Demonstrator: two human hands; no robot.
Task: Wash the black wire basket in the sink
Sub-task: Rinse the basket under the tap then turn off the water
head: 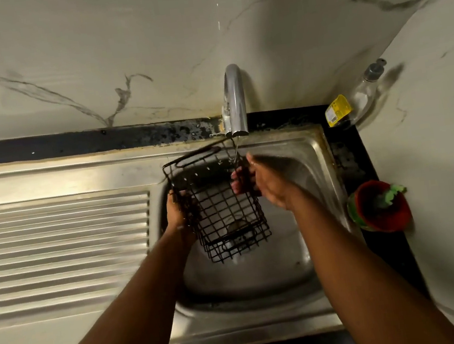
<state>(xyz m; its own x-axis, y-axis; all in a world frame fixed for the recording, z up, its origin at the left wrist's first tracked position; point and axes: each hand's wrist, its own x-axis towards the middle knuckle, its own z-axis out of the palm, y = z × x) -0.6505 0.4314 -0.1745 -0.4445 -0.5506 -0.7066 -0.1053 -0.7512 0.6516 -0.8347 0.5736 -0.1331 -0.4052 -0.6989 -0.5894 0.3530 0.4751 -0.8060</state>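
L hand [178, 211] & R hand [263, 182] grip black wire basket [227, 217] under running tap [235, 99], over sink [250, 280].

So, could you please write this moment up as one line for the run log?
stage: rinsing | basket: held over sink under running tap | left hand: grips basket | right hand: grips basket
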